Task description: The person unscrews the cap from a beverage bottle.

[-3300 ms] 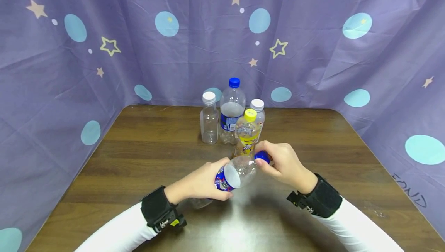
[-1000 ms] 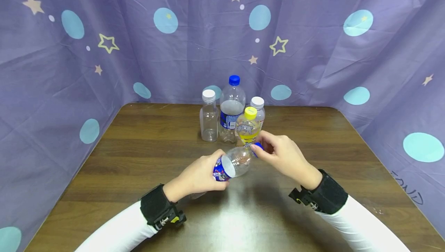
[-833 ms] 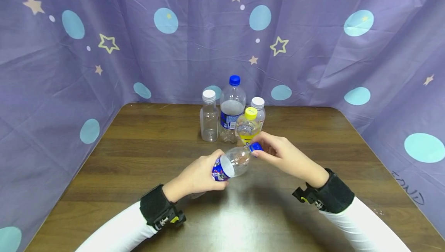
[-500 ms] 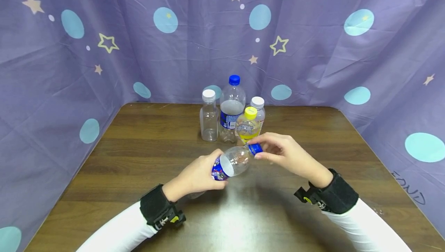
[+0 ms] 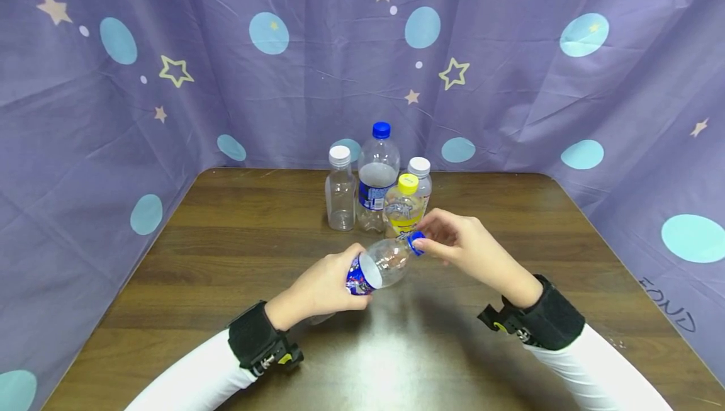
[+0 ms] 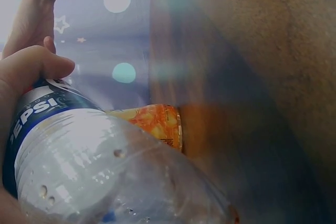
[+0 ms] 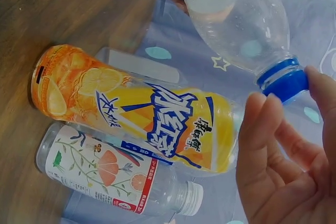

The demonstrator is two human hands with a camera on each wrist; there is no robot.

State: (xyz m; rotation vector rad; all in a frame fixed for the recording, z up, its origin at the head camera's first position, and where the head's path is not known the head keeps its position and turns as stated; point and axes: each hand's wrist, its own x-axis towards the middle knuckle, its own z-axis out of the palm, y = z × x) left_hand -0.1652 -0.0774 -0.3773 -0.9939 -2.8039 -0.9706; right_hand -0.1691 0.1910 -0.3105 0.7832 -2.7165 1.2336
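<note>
In the head view my left hand (image 5: 325,282) grips a clear plastic Pepsi bottle (image 5: 391,258) round its blue label, tilted with the neck up to the right. Its base is mostly hidden behind the hand. The printed label (image 6: 50,106) shows close up in the left wrist view. My right hand (image 5: 461,244) pinches the blue bottle cap (image 5: 417,242) between thumb and fingers. From the right wrist, the cap (image 7: 287,85) sits at the neck, thumb on one side and fingertips on the other. Just behind stands a yellow-capped iced tea bottle (image 5: 401,213).
Behind the hands, a clear white-capped bottle (image 5: 341,200), a taller blue-capped bottle (image 5: 378,172) and another white-capped bottle (image 5: 420,168) stand upright in a cluster. They rest on a brown wooden table (image 5: 238,241), with a purple patterned curtain (image 5: 340,52) at the back.
Over the last seconds the bottle has risen slightly. My right hand has turned about the cap, its fingers loosening half a second ago and now closing on it again. The left grip stays the same.
</note>
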